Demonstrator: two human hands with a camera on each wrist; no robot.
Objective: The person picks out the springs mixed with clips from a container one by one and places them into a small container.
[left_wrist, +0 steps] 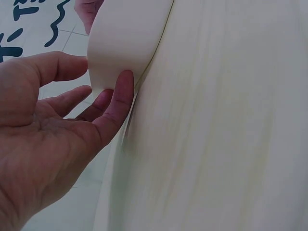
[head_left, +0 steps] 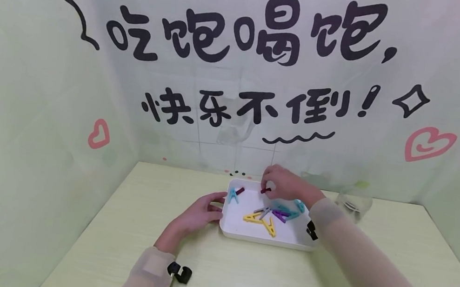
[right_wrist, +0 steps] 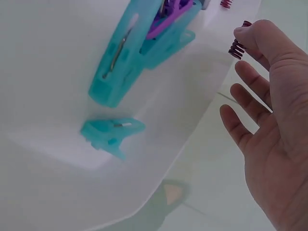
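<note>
My right hand (head_left: pixel 284 184) is over the far edge of a white tray (head_left: pixel 233 230), pinching a dark red spring (right_wrist: pixel 236 49) between thumb and fingertip. My left hand (head_left: pixel 199 213) rests loosely curved fingers against the tray's left wall. Inside the tray, a light blue clothespin (head_left: pixel 233 196) lies at the left beside another dark red spring (head_left: pixel 240 191). Two yellow clothespins (head_left: pixel 270 227), a grey clothespin (head_left: pixel 263 211) and a purple clothespin (head_left: pixel 280 215) are grouped near the middle. Teal clothespins (right_wrist: pixel 118 62) lie toward the right, partly behind my right arm.
A clear glass container (head_left: pixel 354 202) stands behind and to the right of the tray. The pale table (head_left: pixel 249 276) meets a printed wall sheet (head_left: pixel 162 146) at the back, with sheets on both sides too. Black straps (head_left: pixel 178 273) hang at the sleeves.
</note>
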